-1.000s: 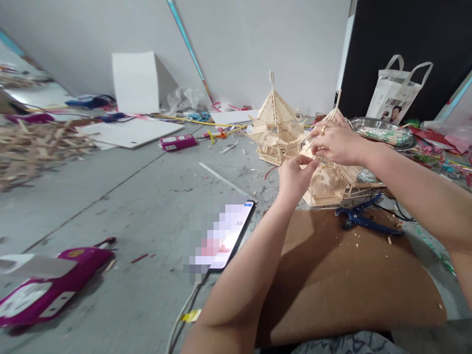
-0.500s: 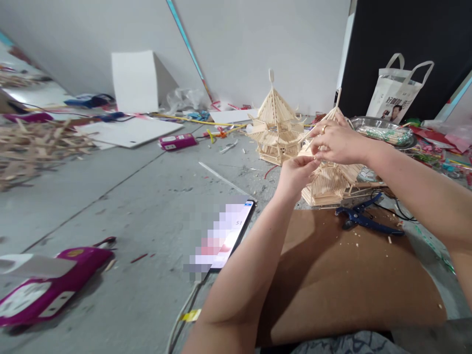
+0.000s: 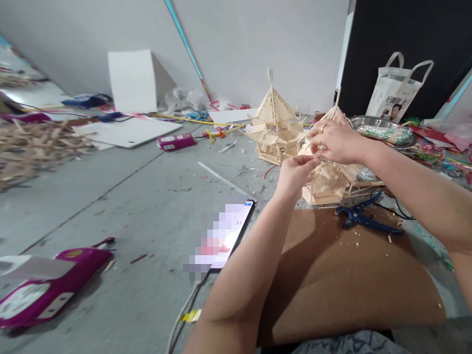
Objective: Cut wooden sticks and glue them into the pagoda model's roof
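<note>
While hands work nearby, the metal tray [image 3: 410, 144] holds wrapped sticks [image 3: 387, 133].

Grey room, worn floor, soft light.
The gritty grey floor [image 3: 140, 196], crossed by a dark seam [image 3: 92, 201], meets a pale grey wall [image 3: 236, 44] with a slanting turquoise strip [image 3: 184, 39]; a black panel [image 3: 398, 29], seemingly upright, stands at the right, its surface too dark to read.

You've got a phone [image 3: 229, 236] lying face up on the floor [image 3: 147, 211], a purple power strip [image 3: 83, 270] off to your left, plus a white bag [image 3: 393, 93] propped against the black panel [image 3: 401, 29].
</note>
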Tool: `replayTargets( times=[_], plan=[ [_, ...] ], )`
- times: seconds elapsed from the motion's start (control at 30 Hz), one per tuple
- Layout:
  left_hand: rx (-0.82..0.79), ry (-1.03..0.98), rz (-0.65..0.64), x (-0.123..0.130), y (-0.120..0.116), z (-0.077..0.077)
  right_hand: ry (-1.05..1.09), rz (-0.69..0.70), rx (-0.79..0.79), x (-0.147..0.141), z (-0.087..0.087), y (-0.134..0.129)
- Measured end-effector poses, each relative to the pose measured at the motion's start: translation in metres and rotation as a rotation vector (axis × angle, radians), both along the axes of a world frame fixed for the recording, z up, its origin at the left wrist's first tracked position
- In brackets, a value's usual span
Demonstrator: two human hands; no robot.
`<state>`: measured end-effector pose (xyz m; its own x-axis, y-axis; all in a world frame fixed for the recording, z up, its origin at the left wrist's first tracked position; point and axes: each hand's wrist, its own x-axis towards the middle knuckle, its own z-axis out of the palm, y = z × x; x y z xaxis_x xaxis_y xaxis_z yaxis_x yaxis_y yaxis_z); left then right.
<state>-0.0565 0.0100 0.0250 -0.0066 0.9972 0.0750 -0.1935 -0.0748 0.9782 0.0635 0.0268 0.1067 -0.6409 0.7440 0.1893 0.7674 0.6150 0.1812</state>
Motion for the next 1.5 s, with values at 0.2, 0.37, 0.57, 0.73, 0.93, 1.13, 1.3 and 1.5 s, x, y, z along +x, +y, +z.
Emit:
replayTargets(
  times=[0.2, 0.37, 0.57, 0.73, 0.93, 1.13, 1.3, 1.5],
  plan=[
    [-0.002, -0.004, -0.005, 0.001, 0.002, -0.002, 0.039, 0.050, 0.064, 0.003, -0.006, 0.009],
    [0.015, 0.006, -0.014, 0.000, 0.002, -0.002, 0.049, 0.035, 0.036, 0.003, -0.006, 0.009],
    [0.004, 0.038, -0.007, -0.003, 0.001, 0.002, 0.176, 0.008, 0.045, 0.007, -0.009, 0.003],
    [-0.012, 0.063, 0.006, -0.004, 0.003, 0.004, 0.526, -0.071, 0.248, 0.025, -0.020, -0.001],
    [0.017, 0.071, -0.037, -0.005, 0.007, 0.002, 0.815, -0.204, 0.379, 0.051, -0.042, 0.000],
    [0.058, 0.078, -0.020, -0.004, 0.009, 0.000, 0.934, -0.324, 0.226, 0.057, -0.055, 0.003],
    [0.055, 0.079, -0.010, -0.003, 0.010, -0.002, 0.978, -0.360, 0.116, 0.056, -0.054, 0.002],
    [0.038, 0.055, 0.036, 0.000, 0.009, 0.001, 0.987, -0.370, 0.074, 0.055, -0.055, 0.003]
  ],
)
